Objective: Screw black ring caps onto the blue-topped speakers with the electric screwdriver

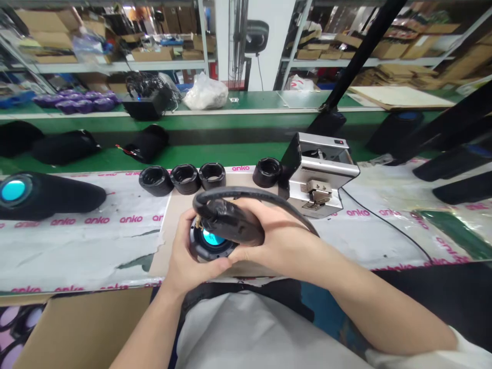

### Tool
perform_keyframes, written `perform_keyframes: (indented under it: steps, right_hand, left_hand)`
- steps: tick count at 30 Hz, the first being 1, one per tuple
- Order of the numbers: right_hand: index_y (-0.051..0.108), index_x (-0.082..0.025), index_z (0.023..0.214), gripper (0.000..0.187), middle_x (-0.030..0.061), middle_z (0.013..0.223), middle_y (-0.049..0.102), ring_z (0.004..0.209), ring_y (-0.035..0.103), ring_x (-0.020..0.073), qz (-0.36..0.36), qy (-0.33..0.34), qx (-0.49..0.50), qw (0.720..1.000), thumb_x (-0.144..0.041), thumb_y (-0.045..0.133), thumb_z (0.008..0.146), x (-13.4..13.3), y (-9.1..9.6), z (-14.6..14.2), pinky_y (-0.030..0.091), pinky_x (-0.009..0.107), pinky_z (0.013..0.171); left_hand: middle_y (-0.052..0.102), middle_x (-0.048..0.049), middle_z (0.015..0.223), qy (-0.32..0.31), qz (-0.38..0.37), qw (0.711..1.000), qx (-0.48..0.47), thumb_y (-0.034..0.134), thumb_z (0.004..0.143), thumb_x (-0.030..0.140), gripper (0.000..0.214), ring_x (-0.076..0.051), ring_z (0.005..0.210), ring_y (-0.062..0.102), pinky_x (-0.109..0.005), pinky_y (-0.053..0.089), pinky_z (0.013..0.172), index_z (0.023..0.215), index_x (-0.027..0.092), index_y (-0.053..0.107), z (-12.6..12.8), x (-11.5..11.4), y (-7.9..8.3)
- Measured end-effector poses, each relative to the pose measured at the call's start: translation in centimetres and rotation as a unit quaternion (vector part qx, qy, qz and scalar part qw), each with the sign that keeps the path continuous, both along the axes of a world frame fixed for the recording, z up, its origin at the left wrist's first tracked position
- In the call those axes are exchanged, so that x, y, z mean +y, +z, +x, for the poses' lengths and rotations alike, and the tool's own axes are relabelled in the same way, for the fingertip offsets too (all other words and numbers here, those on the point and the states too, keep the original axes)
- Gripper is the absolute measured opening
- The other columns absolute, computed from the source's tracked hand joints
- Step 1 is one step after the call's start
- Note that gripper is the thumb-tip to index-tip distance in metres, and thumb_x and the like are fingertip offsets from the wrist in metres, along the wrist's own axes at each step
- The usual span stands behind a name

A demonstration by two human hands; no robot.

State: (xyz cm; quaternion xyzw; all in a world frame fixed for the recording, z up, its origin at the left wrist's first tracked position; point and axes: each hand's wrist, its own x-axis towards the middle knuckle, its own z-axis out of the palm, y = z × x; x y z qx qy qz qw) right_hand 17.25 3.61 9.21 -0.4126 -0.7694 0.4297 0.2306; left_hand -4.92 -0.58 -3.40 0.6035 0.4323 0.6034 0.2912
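Note:
My left hand (182, 256) is wrapped round the side of a black round speaker (196, 248) that shows a bright blue disc in its end. Over that disc my right hand (269, 230) grips a black electric screwdriver (234, 223). Its thick black cable (249, 192) arcs back above the right hand. The tool's tip is hidden, so I cannot tell whether it touches the speaker. Both thumbs meet near the speaker's front rim. Just beyond the hands, black rings (185, 179) stand in a row, and another black ring (267, 171) sits apart to the right.
A metal screw feeder (319, 174) stands right of the rings, its thin cord (384, 225) trailing right. A black cylindrical speaker (57, 195) lies at left. Several dark cylinders (146, 142) rest along the green bench behind. An open carton (84, 328) is at lower left.

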Motion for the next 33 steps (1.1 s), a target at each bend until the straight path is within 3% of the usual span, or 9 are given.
perform_keyframes:
  steps: [5,10,14,17,19,21,24,28,33]
  right_hand:
    - [0.071,-0.038,0.136,0.065,-0.0053,0.125,0.081,0.109,0.076,0.0222,-0.036,0.023,-0.026,0.999,-0.025,0.093,0.076,0.5,0.4,0.4,0.058,0.030,0.085]
    - [0.071,-0.040,0.135,0.055,-0.0062,0.131,0.078,0.115,0.075,0.0204,0.059,0.020,-0.010,0.998,-0.022,0.088,0.085,-0.5,-0.1,0.1,0.057,0.030,0.093]
    - [0.066,-0.035,0.132,0.048,-0.0047,0.123,0.078,0.101,0.075,0.0187,0.057,0.009,-0.029,0.998,-0.029,0.085,0.089,-1.4,-1.0,-0.2,0.057,0.030,0.079]
    - [0.072,-0.035,0.128,0.050,-0.0036,0.124,0.079,0.108,0.076,0.0215,0.042,0.011,-0.005,0.999,-0.023,0.088,0.083,-0.9,-0.8,0.0,0.060,0.031,0.087]
    - [0.075,-0.034,0.131,0.061,-0.0010,0.122,0.080,0.107,0.076,0.0242,0.020,-0.017,0.030,0.999,-0.024,0.096,0.074,-0.2,-0.5,0.7,0.062,0.034,0.089]
    - [0.079,-0.030,0.122,0.060,0.0013,0.101,0.081,0.088,0.075,0.0240,-0.015,-0.108,0.103,0.989,-0.033,0.102,0.067,0.6,-0.1,2.3,0.062,0.036,0.075]
    - [0.081,-0.028,0.094,0.039,0.0023,0.081,0.073,0.062,0.062,0.0179,-0.031,-0.268,0.320,0.908,-0.044,0.103,0.066,1.6,0.3,6.2,0.054,0.033,0.053]
    - [0.083,-0.022,0.083,0.041,0.0043,0.084,0.064,0.063,0.056,0.0112,0.018,-0.390,0.496,0.775,-0.042,0.106,0.056,1.5,0.4,12.8,0.053,0.028,0.053]
    - [0.074,-0.030,0.089,0.040,-0.0016,0.084,0.072,0.067,0.067,0.0147,0.141,-0.395,0.552,0.721,-0.048,0.101,0.067,0.4,0.6,15.6,0.063,0.032,0.062]
  left_hand:
    - [0.067,-0.0136,0.148,0.008,0.004,1.000,-0.010,0.104,0.062,0.062,0.109,-0.039,0.138,0.067,-0.051,0.057,0.115,0.155,0.027,0.060,-0.1,0.0,-0.8]
    - [0.065,-0.0160,0.148,-0.006,-0.005,1.000,-0.009,0.102,0.068,0.058,0.101,-0.041,0.139,0.067,-0.059,0.056,0.118,0.154,0.026,0.059,0.1,-0.3,-0.4]
    - [0.067,-0.0160,0.148,-0.070,-0.015,0.996,-0.049,0.101,0.063,0.069,0.109,-0.042,0.137,0.069,-0.058,0.058,0.117,0.155,0.028,0.059,0.3,-0.2,0.4]
    - [0.074,-0.0146,0.138,-0.035,-0.021,0.999,-0.026,0.103,0.061,0.068,0.102,-0.039,0.130,0.074,-0.052,0.061,0.111,0.145,0.024,0.067,0.3,0.0,0.5]
    - [0.074,-0.0145,0.139,-0.018,-0.012,1.000,-0.010,0.102,0.067,0.060,0.093,-0.036,0.129,0.074,-0.047,0.062,0.109,0.145,0.024,0.066,0.2,0.1,0.7]
    - [0.071,-0.0157,0.145,-0.035,0.000,0.999,-0.007,0.101,0.071,0.056,0.091,-0.035,0.134,0.072,-0.045,0.060,0.111,0.147,0.024,0.063,0.1,0.2,0.9]
    - [0.072,-0.0156,0.146,-0.061,0.006,0.998,-0.006,0.099,0.075,0.051,0.087,-0.032,0.135,0.072,-0.041,0.058,0.113,0.148,0.023,0.061,0.0,0.3,1.5]
    - [0.075,-0.0116,0.138,-0.045,0.048,0.998,0.017,0.099,0.075,0.042,0.080,-0.028,0.127,0.075,-0.035,0.059,0.111,0.144,0.021,0.065,0.9,0.3,2.1]
    - [0.075,-0.0120,0.139,-0.133,0.051,0.990,0.021,0.100,0.076,0.044,0.083,-0.029,0.128,0.076,-0.037,0.059,0.112,0.148,0.021,0.063,5.1,1.1,2.0]
